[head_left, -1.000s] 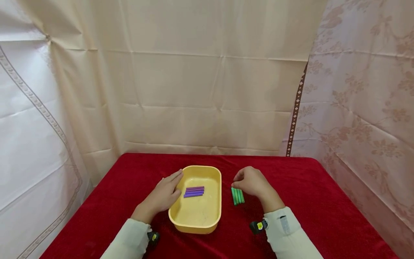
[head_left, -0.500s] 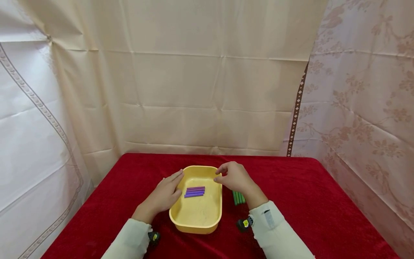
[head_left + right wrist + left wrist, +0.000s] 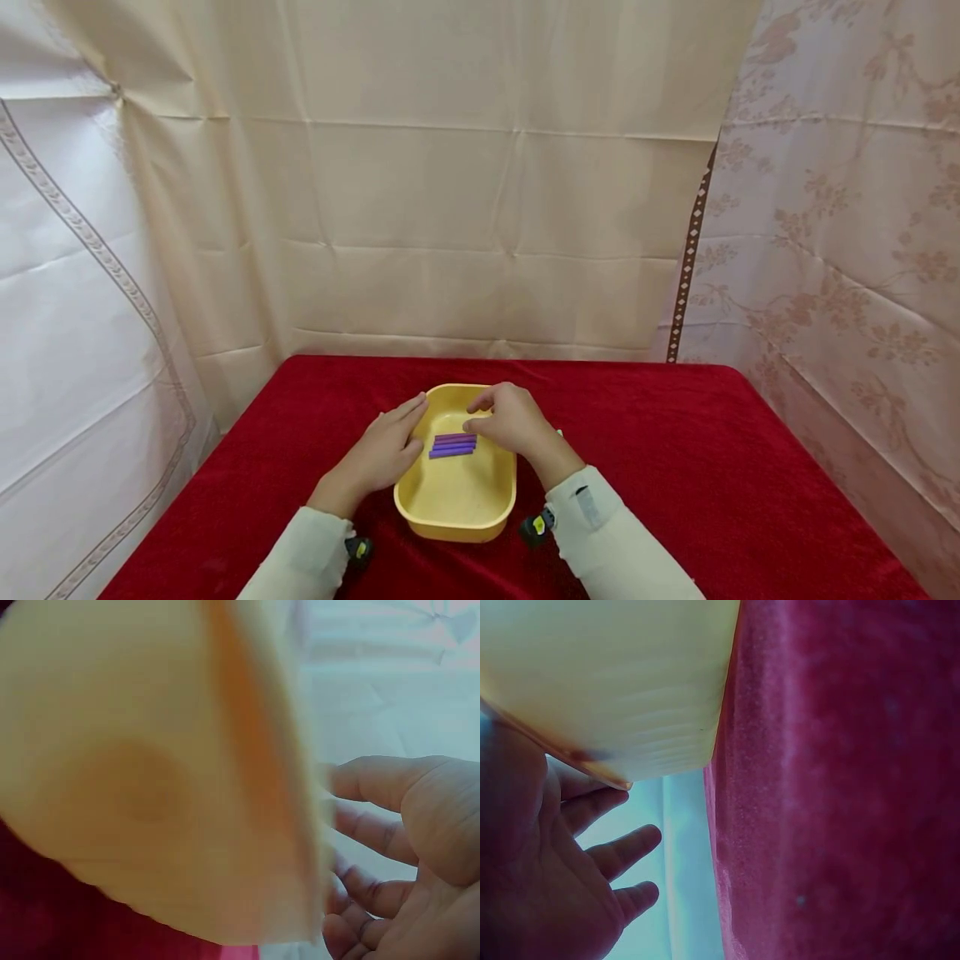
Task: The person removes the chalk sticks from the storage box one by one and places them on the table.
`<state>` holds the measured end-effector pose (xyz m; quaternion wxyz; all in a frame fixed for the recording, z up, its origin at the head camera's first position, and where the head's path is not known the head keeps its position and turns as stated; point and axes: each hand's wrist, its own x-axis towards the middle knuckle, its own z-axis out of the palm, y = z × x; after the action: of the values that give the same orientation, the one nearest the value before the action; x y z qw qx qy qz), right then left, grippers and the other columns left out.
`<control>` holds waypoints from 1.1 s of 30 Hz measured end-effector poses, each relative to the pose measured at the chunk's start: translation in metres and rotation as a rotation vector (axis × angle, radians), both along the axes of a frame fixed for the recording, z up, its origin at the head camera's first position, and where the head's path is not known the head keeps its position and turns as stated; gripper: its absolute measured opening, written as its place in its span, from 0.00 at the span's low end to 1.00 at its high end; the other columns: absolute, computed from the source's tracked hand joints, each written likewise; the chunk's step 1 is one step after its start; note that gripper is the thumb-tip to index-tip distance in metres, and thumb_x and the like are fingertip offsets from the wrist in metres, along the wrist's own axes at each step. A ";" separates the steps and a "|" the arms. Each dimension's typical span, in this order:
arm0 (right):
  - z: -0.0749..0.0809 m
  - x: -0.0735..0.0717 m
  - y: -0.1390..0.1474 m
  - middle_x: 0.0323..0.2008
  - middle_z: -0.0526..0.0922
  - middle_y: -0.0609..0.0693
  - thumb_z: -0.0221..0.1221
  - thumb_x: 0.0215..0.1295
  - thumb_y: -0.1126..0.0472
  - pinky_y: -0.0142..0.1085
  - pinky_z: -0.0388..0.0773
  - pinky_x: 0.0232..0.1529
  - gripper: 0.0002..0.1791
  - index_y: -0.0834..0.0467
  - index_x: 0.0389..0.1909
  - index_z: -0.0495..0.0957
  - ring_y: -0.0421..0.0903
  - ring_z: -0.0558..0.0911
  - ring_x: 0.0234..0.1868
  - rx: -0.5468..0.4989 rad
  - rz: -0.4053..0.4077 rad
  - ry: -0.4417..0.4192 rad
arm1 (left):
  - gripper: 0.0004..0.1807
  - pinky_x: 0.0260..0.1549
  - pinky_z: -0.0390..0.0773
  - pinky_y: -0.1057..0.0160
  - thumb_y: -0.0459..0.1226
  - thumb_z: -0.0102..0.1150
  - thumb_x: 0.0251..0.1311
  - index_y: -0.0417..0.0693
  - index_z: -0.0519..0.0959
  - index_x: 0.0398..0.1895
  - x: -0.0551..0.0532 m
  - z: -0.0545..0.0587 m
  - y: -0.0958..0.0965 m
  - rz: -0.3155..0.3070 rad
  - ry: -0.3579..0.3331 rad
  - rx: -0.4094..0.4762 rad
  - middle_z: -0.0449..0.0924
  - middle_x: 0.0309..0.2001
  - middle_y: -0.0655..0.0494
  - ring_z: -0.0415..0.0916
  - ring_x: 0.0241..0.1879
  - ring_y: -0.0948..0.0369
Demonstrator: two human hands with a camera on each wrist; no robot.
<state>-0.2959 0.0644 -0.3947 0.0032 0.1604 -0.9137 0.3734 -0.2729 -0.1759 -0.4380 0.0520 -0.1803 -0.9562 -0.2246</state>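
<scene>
A yellow plastic tub (image 3: 453, 500) stands on the table, with several purple sticks (image 3: 452, 446) lying side by side inside. My left hand (image 3: 381, 450) rests on the tub's left rim, its fingers mostly straight; the left wrist view shows the fingers (image 3: 626, 851) spread beside the outer wall. Over the tub's right side reaches my right hand (image 3: 510, 421), thumb and forefinger apart near the right ends of the purple sticks. Nothing shows between its fingers (image 3: 375, 832) in the right wrist view, where the tub wall hides the fingertips.
A red velvet cloth (image 3: 660, 450) covers the table. Just past my right wrist peeks a small pale green end (image 3: 560, 432); the rest is hidden by the forearm. Beige curtain (image 3: 480, 208) hangs behind, patterned curtain (image 3: 847, 250) at the right.
My right hand has moved left from the green sticks to over the tub. Its forearm now covers those sticks. The left hand and the purple sticks stay in place.
</scene>
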 end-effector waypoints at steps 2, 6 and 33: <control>-0.004 0.000 -0.003 0.46 0.89 0.53 0.75 0.54 0.53 0.46 0.84 0.51 0.15 0.55 0.41 0.91 0.52 0.85 0.49 0.027 0.011 0.011 | 0.33 0.76 0.54 0.34 0.39 0.52 0.73 0.45 0.63 0.80 -0.001 -0.001 0.000 -0.003 0.001 -0.003 0.58 0.81 0.55 0.57 0.80 0.52; -0.010 0.001 -0.008 0.45 0.90 0.49 0.76 0.54 0.52 0.47 0.81 0.54 0.13 0.52 0.38 0.92 0.52 0.84 0.52 0.101 0.007 0.044 | 0.33 0.75 0.54 0.33 0.39 0.52 0.72 0.44 0.63 0.79 -0.001 -0.002 0.000 -0.011 0.011 -0.002 0.58 0.81 0.54 0.58 0.79 0.51; -0.034 0.006 -0.021 0.36 0.83 0.42 0.80 0.46 0.44 0.43 0.67 0.43 0.07 0.34 0.26 0.92 0.49 0.72 0.46 0.498 -0.042 0.228 | 0.33 0.76 0.54 0.33 0.38 0.52 0.72 0.43 0.63 0.79 0.001 0.001 0.000 -0.010 0.006 0.006 0.58 0.81 0.53 0.57 0.80 0.51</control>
<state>-0.2894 0.0436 -0.4287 0.0740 0.1783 -0.9742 0.1166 -0.2717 -0.1759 -0.4373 0.0541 -0.1855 -0.9545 -0.2272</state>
